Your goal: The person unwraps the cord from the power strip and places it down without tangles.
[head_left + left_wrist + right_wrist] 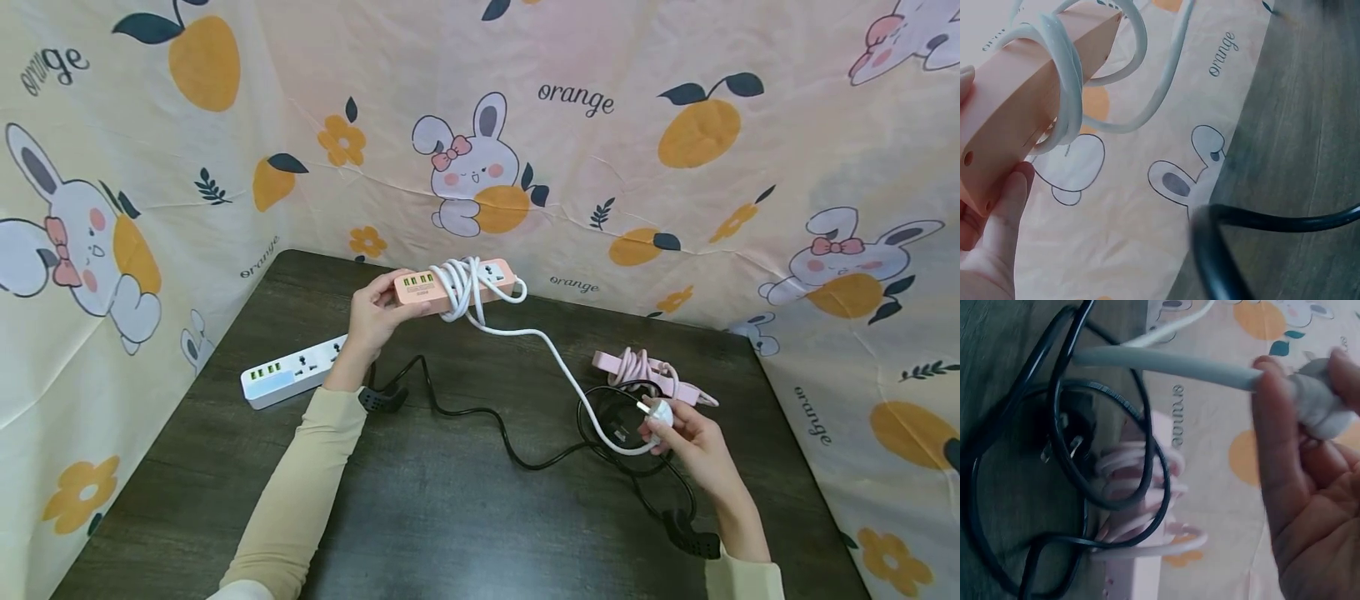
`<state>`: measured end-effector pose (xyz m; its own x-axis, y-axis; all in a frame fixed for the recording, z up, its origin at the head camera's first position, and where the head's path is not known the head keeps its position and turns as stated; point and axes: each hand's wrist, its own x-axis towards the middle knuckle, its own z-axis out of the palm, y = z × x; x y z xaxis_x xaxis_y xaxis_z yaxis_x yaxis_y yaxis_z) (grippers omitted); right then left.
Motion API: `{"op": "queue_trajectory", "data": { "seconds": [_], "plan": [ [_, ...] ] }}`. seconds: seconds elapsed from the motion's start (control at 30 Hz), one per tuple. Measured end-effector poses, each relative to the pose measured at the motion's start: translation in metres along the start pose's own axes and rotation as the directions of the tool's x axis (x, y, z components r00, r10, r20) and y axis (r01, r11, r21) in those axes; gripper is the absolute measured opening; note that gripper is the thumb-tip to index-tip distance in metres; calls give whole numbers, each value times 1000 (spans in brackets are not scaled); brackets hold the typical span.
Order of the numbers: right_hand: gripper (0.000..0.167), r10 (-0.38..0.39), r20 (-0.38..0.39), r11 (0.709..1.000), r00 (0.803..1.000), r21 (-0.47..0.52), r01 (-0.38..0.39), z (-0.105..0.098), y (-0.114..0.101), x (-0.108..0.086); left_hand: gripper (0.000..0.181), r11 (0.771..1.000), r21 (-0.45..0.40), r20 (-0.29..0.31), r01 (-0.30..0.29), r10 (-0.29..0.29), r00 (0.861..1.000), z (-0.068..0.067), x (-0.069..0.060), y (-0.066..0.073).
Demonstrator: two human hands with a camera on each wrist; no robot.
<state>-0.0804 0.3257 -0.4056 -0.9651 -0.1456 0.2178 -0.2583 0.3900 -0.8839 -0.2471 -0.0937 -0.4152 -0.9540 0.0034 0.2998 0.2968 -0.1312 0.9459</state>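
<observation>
My left hand [372, 321] grips one end of an orange power strip [420, 287], raised above the table's far side. Its white cord [459, 287] loops several times around the strip's middle. From there the cord runs down to the right, ending at a white plug [660, 412] with its metal prongs showing. My right hand [693, 442] pinches that plug; in the right wrist view its fingers [1279, 425] are around the plug and cord end. In the left wrist view the thumb [1007, 212] presses on the orange strip [1019, 94].
A white power strip [288, 372] lies at left, partly behind my left arm. Its black cord [480, 410] runs right into loose coils around a black plug [1066, 431]. Behind them lies a pink power strip [675, 385] wrapped in its own cord. Patterned cloth [525, 192] hangs beyond the table.
</observation>
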Motion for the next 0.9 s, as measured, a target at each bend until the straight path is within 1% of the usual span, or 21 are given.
{"op": "queue_trajectory", "data": {
  "seconds": [0.07, 0.13, 0.2, 0.23, 0.27, 0.3, 0.37, 0.47, 0.53, 0.63, 0.73, 0.83, 0.9],
  "plan": [
    [13, 48, -2, 998, 999, -51, -48, 0, 4, 0, 49, 1000, -1, 5, -5, 5, 1000, 0, 0, 2],
    [13, 115, -14, 989, 993, -91, -116, 0, 7, 2, 48, 1000, -5, 9, -6, 7, 1000, 1, 0, 3],
    [18, 205, -40, 973, 978, -104, -208, -1, 10, 3, 49, 1000, -4, 15, -5, 5, 1000, 1, 0, 4],
    [22, 255, -62, 960, 965, -105, -260, -1, 12, 3, 49, 1000, -5, 18, -2, 2, 1000, 1, 0, 4],
    [26, 303, -84, 945, 949, -103, -311, -1, 14, 4, 49, 1000, -9, 20, 1, -1, 1000, 1, 0, 5],
    [30, 355, -105, 926, 929, -96, -365, -1, 15, 4, 50, 1000, -15, 22, 6, -5, 1000, 1, 0, 6],
    [37, 445, -150, 884, 883, -81, -460, -2, 18, 5, 51, 999, -28, 26, 15, -15, 1000, 1, 0, 6],
    [41, 535, -198, 830, 821, -59, -555, -3, 23, 3, 51, 999, -42, 32, 27, -25, 999, 1, -2, 8],
    [41, 576, -214, 801, 789, -48, -597, -3, 28, 1, 52, 999, -44, 37, 27, -25, 999, 1, -2, 8],
    [39, 622, -212, 758, 754, -76, -647, -3, 34, -3, 51, 999, -41, 43, 20, -18, 999, 1, -3, 9],
    [38, 639, -228, 719, 735, -162, -676, -5, 42, -8, 50, 999, -47, 50, 16, -14, 999, 1, -4, 9],
    [36, 627, -250, 684, 738, -277, -675, -7, 50, -12, 50, 998, -57, 58, 17, -13, 998, 2, -5, 10],
    [36, 613, -260, 669, 746, -332, -665, -8, 54, -14, 50, 998, -60, 61, 16, -12, 998, 2, -6, 10]
  ]
}}
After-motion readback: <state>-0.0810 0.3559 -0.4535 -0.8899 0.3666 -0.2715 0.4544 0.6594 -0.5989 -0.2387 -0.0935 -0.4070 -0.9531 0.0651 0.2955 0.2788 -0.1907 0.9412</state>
